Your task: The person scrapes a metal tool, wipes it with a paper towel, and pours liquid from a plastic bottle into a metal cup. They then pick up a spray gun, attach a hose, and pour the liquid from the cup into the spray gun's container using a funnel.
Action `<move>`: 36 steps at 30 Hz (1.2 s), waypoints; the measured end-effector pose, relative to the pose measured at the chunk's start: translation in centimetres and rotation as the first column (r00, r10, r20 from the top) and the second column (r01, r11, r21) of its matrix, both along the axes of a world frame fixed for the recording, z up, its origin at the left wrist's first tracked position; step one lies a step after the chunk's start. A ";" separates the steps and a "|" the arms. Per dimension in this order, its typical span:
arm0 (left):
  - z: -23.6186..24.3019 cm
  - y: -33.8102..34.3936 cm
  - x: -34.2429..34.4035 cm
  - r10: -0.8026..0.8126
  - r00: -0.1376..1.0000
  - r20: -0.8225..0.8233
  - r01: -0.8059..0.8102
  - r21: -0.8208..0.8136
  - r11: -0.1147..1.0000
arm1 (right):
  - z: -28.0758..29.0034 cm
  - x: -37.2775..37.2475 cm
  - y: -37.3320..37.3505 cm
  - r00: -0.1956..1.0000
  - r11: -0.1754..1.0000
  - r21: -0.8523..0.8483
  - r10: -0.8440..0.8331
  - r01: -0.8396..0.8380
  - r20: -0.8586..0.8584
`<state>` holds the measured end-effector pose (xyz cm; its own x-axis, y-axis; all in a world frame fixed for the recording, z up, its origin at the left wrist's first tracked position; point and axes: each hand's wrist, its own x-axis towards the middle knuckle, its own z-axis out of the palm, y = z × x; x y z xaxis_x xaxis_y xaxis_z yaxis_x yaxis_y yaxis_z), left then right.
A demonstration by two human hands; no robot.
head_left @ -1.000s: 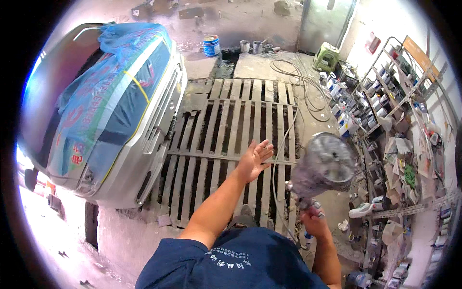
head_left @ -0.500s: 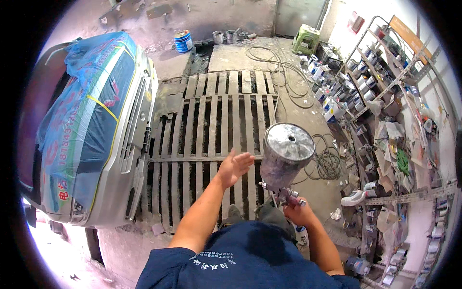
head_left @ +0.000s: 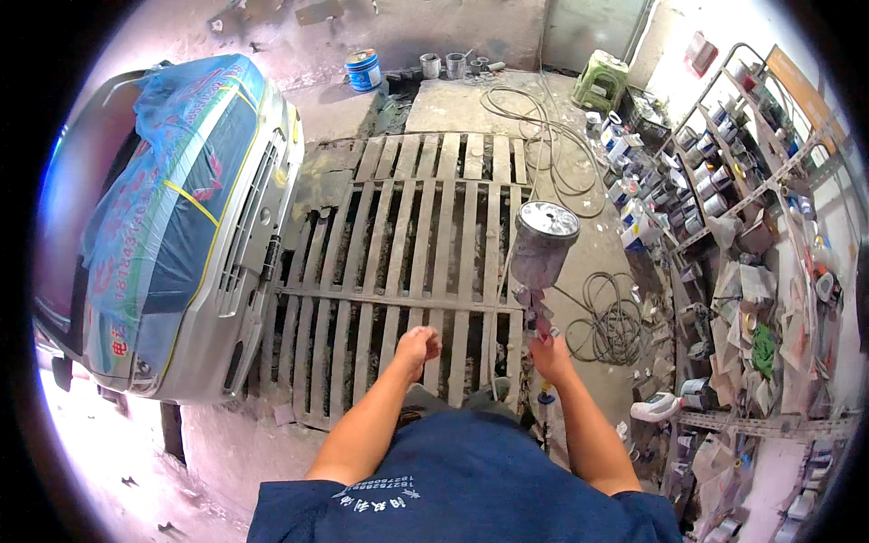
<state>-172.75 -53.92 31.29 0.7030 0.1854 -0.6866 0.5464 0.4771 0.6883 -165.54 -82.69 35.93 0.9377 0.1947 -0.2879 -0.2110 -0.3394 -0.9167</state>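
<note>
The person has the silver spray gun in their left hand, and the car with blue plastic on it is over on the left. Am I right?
Almost! The spray gun is in the right hand, as the head view shows. The car with blue plastic is on the left.

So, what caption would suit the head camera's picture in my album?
Right hand gripping a spray gun, left hand above a slatted floor grate, with a partly sheeted vehicle to the left.
</note>
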 end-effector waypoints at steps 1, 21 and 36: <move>0.5 -0.4 -0.7 -0.004 1.000 -0.016 0.004 -0.005 1.000 | -0.6 1.1 -0.2 0.996 0.999 0.034 -0.030 0.033 -0.082; 0.5 9.2 -3.1 -0.145 0.984 -0.105 0.160 0.149 0.976 | 0.2 1.9 8.5 0.988 0.980 -0.146 -0.143 0.134 -0.056; 11.2 1.9 6.3 -0.474 0.720 0.507 0.269 0.426 0.864 | 9.0 1.3 10.5 0.861 0.977 -0.156 -0.046 0.144 0.506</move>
